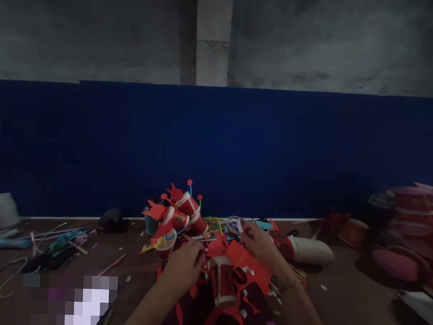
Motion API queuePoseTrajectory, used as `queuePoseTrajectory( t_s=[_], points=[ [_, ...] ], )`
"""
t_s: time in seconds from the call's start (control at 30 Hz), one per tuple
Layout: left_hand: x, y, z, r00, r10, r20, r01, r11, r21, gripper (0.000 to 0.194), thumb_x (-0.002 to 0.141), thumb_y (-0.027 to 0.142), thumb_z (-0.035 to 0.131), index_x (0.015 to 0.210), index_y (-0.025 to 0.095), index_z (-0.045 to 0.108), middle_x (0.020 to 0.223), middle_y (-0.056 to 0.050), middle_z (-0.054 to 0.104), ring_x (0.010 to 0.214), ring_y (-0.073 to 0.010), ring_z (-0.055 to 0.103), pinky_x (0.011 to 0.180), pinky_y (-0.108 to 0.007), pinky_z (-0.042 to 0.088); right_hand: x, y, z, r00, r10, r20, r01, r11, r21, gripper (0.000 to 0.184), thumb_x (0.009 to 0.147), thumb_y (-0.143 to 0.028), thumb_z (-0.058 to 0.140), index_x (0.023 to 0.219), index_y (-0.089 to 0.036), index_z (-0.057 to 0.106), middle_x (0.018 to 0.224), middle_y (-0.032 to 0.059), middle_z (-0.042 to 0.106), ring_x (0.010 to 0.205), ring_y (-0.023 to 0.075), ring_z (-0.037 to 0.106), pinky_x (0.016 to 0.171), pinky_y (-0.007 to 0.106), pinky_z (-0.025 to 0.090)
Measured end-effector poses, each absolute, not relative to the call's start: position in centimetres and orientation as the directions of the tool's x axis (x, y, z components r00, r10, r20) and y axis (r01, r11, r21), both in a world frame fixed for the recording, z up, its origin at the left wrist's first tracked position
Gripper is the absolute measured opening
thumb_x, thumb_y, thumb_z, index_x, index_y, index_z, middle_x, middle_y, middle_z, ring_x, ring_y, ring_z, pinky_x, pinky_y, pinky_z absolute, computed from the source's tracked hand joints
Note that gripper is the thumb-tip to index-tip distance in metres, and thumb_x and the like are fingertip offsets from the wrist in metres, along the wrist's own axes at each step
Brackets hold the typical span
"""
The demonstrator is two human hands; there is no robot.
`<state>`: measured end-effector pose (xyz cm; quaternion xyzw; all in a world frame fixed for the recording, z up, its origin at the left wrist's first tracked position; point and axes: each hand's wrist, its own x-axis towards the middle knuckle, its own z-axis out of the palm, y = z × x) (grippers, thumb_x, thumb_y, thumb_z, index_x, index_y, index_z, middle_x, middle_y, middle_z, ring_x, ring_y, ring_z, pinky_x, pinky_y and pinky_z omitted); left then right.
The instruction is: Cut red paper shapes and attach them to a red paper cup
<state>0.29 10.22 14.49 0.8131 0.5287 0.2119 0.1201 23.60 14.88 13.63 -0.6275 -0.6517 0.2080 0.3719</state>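
Observation:
My right hand (258,242) pinches a pale ring that looks like a roll of tape (232,224), above a heap of red paper pieces (247,258). My left hand (186,266) is to its left, its fingers curled in; whatever lies between the fingertips is too small to make out. Between my forearms a red paper cup (221,281) with a white rim lies tilted on the red scraps. Just beyond my left hand, several decorated red cups (177,218) are piled, with red paper shapes and bent straws attached.
Stacked white cups (311,251) lie sideways at the right, near another red cup (354,232). Pink and red cup pieces (409,226) stand at the far right. Straws and wrappers (62,240) litter the left of the brown table (134,292). A blue panel (217,148) rises behind.

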Motion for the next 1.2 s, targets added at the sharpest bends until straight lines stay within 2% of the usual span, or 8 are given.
queuePoseTrajectory(
  t_s=[0.1,0.23,0.47,0.63,0.73,0.87,0.97,1.2],
  points=[
    [1.9,10.5,14.6,0.260,0.853,0.453,0.667,-0.498,0.554,0.036,0.086,0.022,0.037,0.120,0.017,0.050,0.120,-0.010,0.054,0.114,-0.0200,0.048,0.097,-0.033,0.038,21.3,14.2,14.1,-0.133,0.952,0.276,0.472,0.306,-0.827,0.006,0.078,-0.024,0.046,0.073,-0.022,0.045,0.053,-0.0042,0.054,0.052,0.0143,0.055,0.053,0.024,0.041],
    [3.4,10.7,13.9,0.273,0.820,0.504,0.587,-0.557,0.588,0.048,0.084,0.017,0.038,0.132,0.019,0.039,0.131,-0.011,0.045,0.123,-0.0215,0.039,0.103,-0.038,0.033,19.3,13.4,14.1,-0.213,0.931,0.297,0.426,0.362,-0.829,0.004,0.080,-0.025,0.045,0.079,-0.021,0.047,0.060,-0.0039,0.053,0.052,0.0121,0.050,0.050,0.023,0.038],
    [3.8,10.2,13.3,0.306,0.812,0.497,0.558,-0.576,0.597,0.054,0.075,0.006,0.041,0.127,0.019,0.048,0.125,-0.011,0.051,0.118,-0.0225,0.045,0.100,-0.038,0.037,19.3,13.2,14.3,-0.231,0.924,0.303,0.429,0.377,-0.821,0.009,0.081,-0.026,0.045,0.081,-0.020,0.052,0.061,-0.0029,0.054,0.056,0.0127,0.050,0.052,0.023,0.038],
    [3.7,10.5,13.0,0.200,0.837,0.509,0.469,-0.538,0.700,0.044,0.082,0.016,0.041,0.127,0.016,0.045,0.126,-0.012,0.053,0.117,-0.0228,0.047,0.100,-0.040,0.038,19.5,12.9,14.7,-0.326,0.916,0.234,0.268,0.327,-0.906,0.014,0.079,-0.021,0.047,0.092,-0.020,0.052,0.072,-0.0014,0.059,0.061,0.0121,0.053,0.055,0.022,0.040],
    [3.6,10.9,12.8,0.111,0.862,0.495,0.400,-0.495,0.771,0.048,0.084,0.020,0.041,0.131,0.014,0.037,0.129,-0.013,0.049,0.118,-0.0225,0.046,0.099,-0.040,0.038,19.5,12.4,15.3,-0.372,0.901,0.222,0.217,0.317,-0.923,0.010,0.077,-0.020,0.049,0.087,-0.021,0.050,0.067,-0.0034,0.056,0.059,0.0113,0.051,0.055,0.022,0.040],
    [3.5,11.2,12.7,0.067,0.886,0.460,0.326,-0.455,0.829,0.044,0.083,0.019,0.042,0.127,0.017,0.042,0.129,-0.011,0.050,0.118,-0.0220,0.047,0.098,-0.040,0.039,19.5,12.0,15.9,-0.388,0.898,0.205,0.213,0.304,-0.929,0.011,0.072,-0.015,0.053,0.081,-0.021,0.047,0.068,-0.0044,0.054,0.064,0.0115,0.053,0.061,0.022,0.042],
    [3.5,11.2,12.8,0.069,0.869,0.491,0.293,-0.488,0.822,0.043,0.083,0.019,0.044,0.126,0.020,0.045,0.127,-0.010,0.052,0.115,-0.0226,0.049,0.096,-0.040,0.041,19.5,12.1,15.8,-0.419,0.884,0.209,0.182,0.307,-0.934,0.010,0.074,-0.018,0.055,0.080,-0.020,0.048,0.070,-0.0036,0.055,0.067,0.0119,0.055,0.064,0.024,0.044],
    [3.4,10.9,12.9,0.141,0.817,0.559,0.347,-0.569,0.745,0.037,0.082,0.017,0.046,0.117,0.021,0.056,0.122,-0.010,0.056,0.115,-0.0239,0.048,0.099,-0.041,0.038,19.3,12.0,15.9,-0.440,0.869,0.225,0.202,0.340,-0.919,0.004,0.078,-0.021,0.053,0.082,-0.020,0.051,0.070,-0.0035,0.055,0.062,0.0111,0.051,0.058,0.022,0.040]
  ],
)
